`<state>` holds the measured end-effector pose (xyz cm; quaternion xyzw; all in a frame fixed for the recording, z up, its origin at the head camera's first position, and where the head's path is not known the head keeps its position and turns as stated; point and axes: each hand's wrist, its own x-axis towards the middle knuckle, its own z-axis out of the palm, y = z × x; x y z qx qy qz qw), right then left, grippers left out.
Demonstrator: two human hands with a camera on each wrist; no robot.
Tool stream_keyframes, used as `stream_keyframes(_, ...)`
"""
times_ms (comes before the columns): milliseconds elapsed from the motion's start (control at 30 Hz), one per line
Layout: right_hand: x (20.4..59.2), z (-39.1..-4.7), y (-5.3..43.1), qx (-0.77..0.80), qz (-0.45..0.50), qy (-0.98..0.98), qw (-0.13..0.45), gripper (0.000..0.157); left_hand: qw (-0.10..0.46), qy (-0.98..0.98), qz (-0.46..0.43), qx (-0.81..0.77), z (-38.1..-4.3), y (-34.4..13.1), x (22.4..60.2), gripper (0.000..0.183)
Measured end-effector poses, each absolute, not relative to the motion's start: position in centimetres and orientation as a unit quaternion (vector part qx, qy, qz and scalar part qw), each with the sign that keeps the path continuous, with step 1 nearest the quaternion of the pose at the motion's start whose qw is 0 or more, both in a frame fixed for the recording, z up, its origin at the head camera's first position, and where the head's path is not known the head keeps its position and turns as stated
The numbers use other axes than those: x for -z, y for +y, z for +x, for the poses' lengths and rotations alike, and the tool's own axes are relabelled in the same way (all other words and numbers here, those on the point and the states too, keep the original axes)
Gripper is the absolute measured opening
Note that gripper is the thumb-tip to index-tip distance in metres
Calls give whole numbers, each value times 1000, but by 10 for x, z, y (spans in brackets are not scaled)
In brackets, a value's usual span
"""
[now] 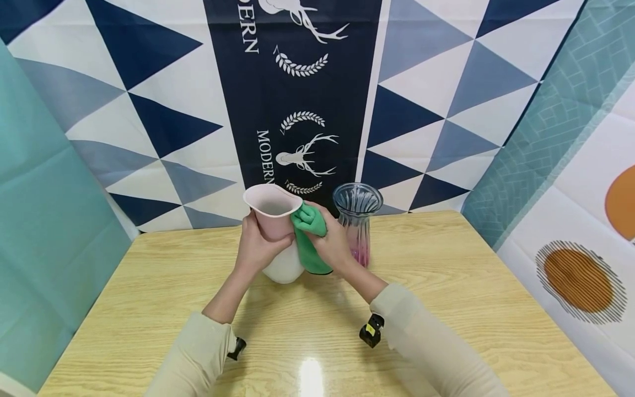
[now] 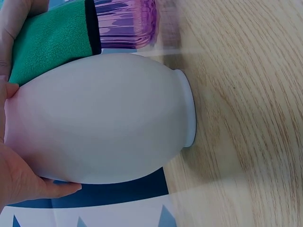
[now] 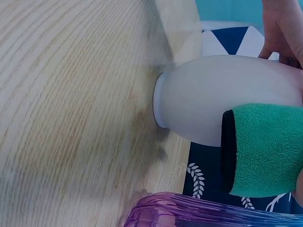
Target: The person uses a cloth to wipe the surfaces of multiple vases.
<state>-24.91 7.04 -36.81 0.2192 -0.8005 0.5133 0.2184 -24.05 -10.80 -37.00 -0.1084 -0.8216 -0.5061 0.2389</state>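
Lipped vase [image 1: 284,267] at the rear of the counter [image 1: 446,298], left of the glass vase [image 1: 361,229], which stands on the counter. The left hand [image 1: 259,242] lies around the left side of the lipped vase; the cloth [image 1: 311,251], held in the right hand [image 1: 331,237], lies against its right side, between the two vases. The right wrist [image 1: 353,270] crosses before the glass vase's base. A backdrop [image 1: 421,132] rises behind the counter; drapes [image 1: 49,220] hang left and right.

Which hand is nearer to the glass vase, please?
Right. The right hand is beside the glass vase; the left hand is farther away, gripping the pink-and-white vase.
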Motion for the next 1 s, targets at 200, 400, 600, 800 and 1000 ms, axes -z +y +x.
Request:
stream_keyframes(200,368,-249,71,-503,218,-808,215,49,239,-824,-106,502,-239,-107,368,83)
stream_keyframes(400,376,-249,75,-498,225,-813,200,48,247,-817,-116,508,-240,-107,368,81)
stream_keyframes(600,393,-249,78,-502,215,-816,189,48,257,-807,-129,515,-241,-107,369,81)
stream_keyframes(800,405,-248,80,-514,195,-817,176,47,247,-810,-122,518,-240,-107,368,82)
stream_keyframes(1000,417,-245,83,-500,177,-830,174,46,240,-807,-123,525,-239,-107,367,80)
